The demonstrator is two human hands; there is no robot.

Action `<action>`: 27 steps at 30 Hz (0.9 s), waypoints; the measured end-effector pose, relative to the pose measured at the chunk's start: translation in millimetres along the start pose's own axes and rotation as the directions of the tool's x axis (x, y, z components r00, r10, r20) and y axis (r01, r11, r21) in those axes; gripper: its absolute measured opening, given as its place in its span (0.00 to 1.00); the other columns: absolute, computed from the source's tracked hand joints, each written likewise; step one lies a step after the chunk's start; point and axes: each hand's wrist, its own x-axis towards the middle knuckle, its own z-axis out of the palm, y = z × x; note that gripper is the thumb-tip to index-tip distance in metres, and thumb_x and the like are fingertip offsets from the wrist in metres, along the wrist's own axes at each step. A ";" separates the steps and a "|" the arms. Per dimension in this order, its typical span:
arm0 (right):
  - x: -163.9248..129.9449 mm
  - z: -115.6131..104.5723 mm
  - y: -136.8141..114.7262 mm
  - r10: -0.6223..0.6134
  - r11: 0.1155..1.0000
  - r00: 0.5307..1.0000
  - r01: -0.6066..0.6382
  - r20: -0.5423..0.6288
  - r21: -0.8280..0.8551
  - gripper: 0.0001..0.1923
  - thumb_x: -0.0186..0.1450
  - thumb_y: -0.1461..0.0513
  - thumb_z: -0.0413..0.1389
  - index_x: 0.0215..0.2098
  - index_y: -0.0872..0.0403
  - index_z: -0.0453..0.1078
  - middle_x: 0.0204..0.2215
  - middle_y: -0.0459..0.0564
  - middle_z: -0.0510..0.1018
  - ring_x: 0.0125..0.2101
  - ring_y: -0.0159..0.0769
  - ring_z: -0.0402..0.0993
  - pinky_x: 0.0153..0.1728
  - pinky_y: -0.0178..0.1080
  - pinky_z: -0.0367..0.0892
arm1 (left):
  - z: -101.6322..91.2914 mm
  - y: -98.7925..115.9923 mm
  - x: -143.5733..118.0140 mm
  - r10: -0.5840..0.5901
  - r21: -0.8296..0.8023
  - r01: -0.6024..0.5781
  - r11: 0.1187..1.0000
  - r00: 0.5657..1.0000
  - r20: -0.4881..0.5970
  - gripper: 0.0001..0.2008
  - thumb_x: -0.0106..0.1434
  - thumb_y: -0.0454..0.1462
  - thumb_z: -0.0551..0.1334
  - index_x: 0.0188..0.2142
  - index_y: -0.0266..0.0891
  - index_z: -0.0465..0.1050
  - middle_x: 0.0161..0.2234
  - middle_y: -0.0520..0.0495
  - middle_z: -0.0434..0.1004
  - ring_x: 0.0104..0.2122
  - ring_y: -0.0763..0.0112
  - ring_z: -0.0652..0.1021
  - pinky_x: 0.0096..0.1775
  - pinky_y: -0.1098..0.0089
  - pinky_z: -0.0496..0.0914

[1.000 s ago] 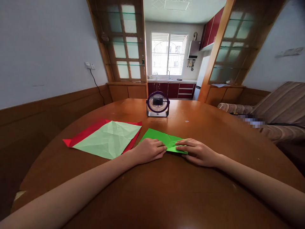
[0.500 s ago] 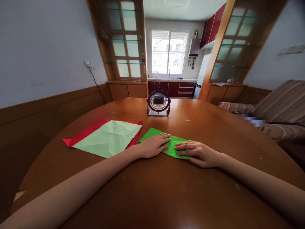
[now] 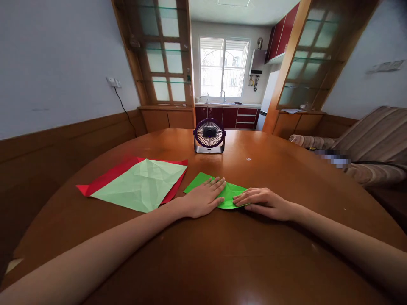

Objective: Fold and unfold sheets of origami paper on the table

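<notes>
A bright green folded paper (image 3: 229, 192) lies flat on the round wooden table (image 3: 222, 254) in front of me. My left hand (image 3: 202, 198) rests palm down on its left half, fingers stretched out flat. My right hand (image 3: 263, 202) lies on the paper's right corner, fingertips pressing its edge. Neither hand lifts the paper. Part of the sheet is hidden under both hands.
To the left lie a creased pale green sheet (image 3: 143, 184) on top of a red sheet (image 3: 104, 180). A small purple desk fan (image 3: 209, 135) stands further back at the table's centre. A striped sofa (image 3: 372, 144) is at the right.
My left hand has opened from a loose fist and slid forward over the green paper, fingers now flat. My right hand has stayed at the right corner.
</notes>
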 end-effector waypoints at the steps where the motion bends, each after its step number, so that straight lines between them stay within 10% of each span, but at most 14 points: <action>1: 0.6 0.2 -1.2 0.028 0.999 0.999 -0.028 -0.017 0.026 0.14 0.71 0.60 0.50 0.52 0.52 0.73 0.45 0.53 0.79 0.48 0.37 0.75 0.51 0.42 0.68 | -0.2 1.9 -2.6 0.006 -0.003 -0.006 1.000 1.000 -0.001 0.32 0.73 0.49 0.38 0.68 0.32 0.42 0.69 0.39 0.40 0.68 0.62 0.44 0.65 0.60 0.44; 15: 17.5 7.5 3.8 0.407 0.873 0.898 -0.328 -0.166 0.360 0.18 0.66 0.50 0.53 0.31 0.56 0.71 0.27 0.45 0.71 0.29 0.31 0.66 0.32 0.35 0.64 | 3.6 2.0 -22.1 0.024 0.007 -0.024 1.000 0.999 -0.033 0.31 0.73 0.48 0.40 0.68 0.33 0.41 0.69 0.38 0.39 0.68 0.62 0.45 0.66 0.59 0.44; 27: 49.6 24.0 15.2 0.410 0.899 0.845 -0.438 -0.344 -0.005 0.17 0.68 0.52 0.50 0.28 0.55 0.68 0.25 0.46 0.72 0.26 0.32 0.65 0.28 0.35 0.61 | -1.7 5.3 -25.0 0.030 0.035 -0.029 0.999 1.000 -0.006 0.31 0.72 0.44 0.42 0.68 0.29 0.39 0.69 0.37 0.37 0.68 0.62 0.44 0.66 0.60 0.43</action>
